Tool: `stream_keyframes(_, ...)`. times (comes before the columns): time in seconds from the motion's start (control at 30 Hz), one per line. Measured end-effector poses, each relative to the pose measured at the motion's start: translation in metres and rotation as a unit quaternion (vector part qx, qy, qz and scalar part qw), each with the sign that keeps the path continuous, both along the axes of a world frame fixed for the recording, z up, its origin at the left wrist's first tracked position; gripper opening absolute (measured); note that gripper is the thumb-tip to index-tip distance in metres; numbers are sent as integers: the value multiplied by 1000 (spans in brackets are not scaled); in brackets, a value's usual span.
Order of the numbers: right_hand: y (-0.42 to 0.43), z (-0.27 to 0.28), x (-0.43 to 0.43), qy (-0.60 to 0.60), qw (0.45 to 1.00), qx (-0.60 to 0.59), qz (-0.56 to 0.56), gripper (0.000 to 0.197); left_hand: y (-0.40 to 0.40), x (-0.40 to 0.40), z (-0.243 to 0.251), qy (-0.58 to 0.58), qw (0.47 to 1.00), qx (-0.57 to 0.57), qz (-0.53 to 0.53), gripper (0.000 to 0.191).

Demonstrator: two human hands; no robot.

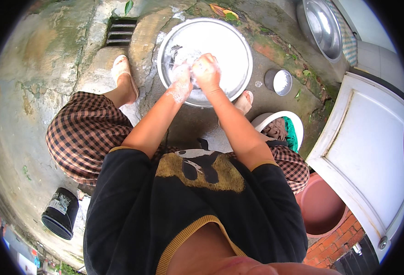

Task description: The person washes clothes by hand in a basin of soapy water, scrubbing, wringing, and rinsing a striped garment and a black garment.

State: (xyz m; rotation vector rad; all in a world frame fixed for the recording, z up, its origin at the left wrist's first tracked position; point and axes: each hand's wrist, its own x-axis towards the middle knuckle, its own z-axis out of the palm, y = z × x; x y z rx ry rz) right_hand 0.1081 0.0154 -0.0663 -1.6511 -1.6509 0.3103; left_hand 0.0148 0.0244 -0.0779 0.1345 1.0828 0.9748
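A round metal basin (pixel 249 70) full of white suds (pixel 227 44) stands on the ground before me. Both my hands are inside its rim, close together. My left hand (pixel 182 73), foamy to the wrist, is curled around soapy cloth. Beside it my right hand (pixel 206 70) is closed in a fist on the same cloth, a little of which shows dark between them. Some dark, striped-looking fabric (pixel 176 55) pokes out of the foam past my left hand. Foam hides most of the cloth and parts of my fingers.
A small metal cup (pixel 270 81) with white contents stands right of the basin. Nearer me is a white bucket (pixel 300 125) of brown and green cloth. A drain grate (pixel 121 31), black bucket (pixel 60 213), pink tub (pixel 322 206), white door (pixel 367 134) and large metal bowl (pixel 320 29) surround me.
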Motion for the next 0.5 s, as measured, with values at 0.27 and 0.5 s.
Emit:
stream_keyframes(0.27, 9, 23, 81, 578, 760, -265, -134, 28, 14, -8, 49, -54, 992, -70, -94, 33)
stream_keyframes(0.5, 5, 136, 60, 654, 710, -254, -61, 26, 6, -28, 43, 376, 787, 434, -226, 50)
